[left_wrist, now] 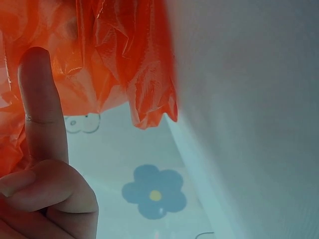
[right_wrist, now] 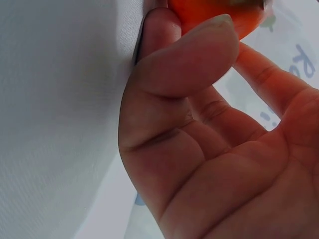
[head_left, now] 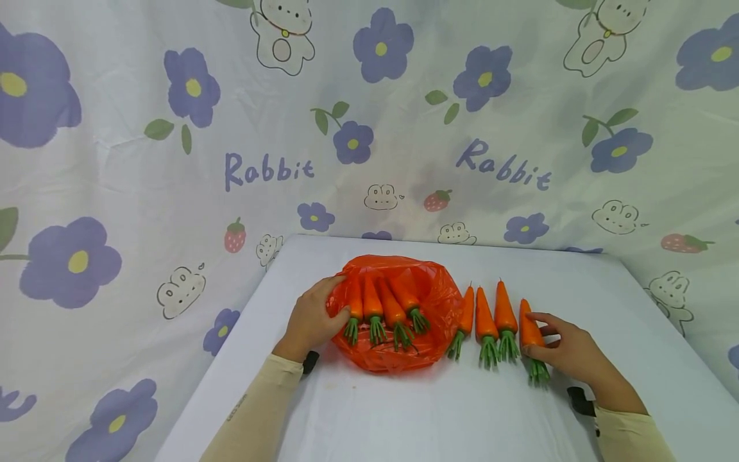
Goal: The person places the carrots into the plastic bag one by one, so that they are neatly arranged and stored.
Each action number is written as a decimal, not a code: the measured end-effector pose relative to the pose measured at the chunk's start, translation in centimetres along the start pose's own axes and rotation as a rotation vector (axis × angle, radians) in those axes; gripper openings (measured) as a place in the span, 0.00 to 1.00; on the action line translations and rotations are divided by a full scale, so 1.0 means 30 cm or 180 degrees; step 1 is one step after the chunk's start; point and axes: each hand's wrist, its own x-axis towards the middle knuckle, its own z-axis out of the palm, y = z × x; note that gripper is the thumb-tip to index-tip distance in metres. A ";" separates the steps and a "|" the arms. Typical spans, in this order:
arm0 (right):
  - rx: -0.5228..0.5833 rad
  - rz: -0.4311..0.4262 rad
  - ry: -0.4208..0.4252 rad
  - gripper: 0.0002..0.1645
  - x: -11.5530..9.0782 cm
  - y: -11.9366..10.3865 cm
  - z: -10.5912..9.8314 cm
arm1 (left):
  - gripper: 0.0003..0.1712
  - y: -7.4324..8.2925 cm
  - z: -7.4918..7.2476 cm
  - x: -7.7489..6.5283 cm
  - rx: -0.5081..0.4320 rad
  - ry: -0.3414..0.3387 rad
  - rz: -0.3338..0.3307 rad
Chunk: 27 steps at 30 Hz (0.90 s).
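An orange-red plastic bag [head_left: 441, 301] lies spread on the table in the head view. Four-like rows aside, several carrots [head_left: 372, 305] with green stubby tops rest on it. My left hand [head_left: 314, 319] holds the bag's left edge, thumb near the leftmost carrot; in the left wrist view one finger [left_wrist: 44, 109] lies straight against the red plastic [left_wrist: 144, 64]. To the right of the bag, my right hand [head_left: 568, 346] grips the rightmost carrot [head_left: 529, 330] between thumb and fingers. The right wrist view shows only part of that carrot [right_wrist: 214, 12].
Beside the bag lie a slanted carrot [head_left: 466, 314] and two more carrots [head_left: 485, 314], tips pointing away. All rest on a white table [head_left: 450, 417]. Behind it hangs a curtain [head_left: 404, 173] printed with flowers and rabbits.
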 end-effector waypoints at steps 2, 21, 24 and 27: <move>0.0015 -0.0016 0.0004 0.53 0.000 0.000 -0.001 | 0.36 0.001 -0.001 -0.001 -0.0005 -0.0008 -0.0008; 0.0287 -0.0011 -0.0055 0.53 0.002 0.006 -0.009 | 0.36 -0.008 0.006 -0.001 0.0004 0.0003 -0.0025; 0.0309 -0.0009 -0.0047 0.53 0.001 0.003 -0.011 | 0.35 -0.005 0.003 -0.002 0.0007 -0.0005 -0.0031; 0.0320 -0.0019 -0.0045 0.53 0.000 0.002 -0.012 | 0.35 -0.001 0.000 -0.001 0.0011 -0.0008 -0.0025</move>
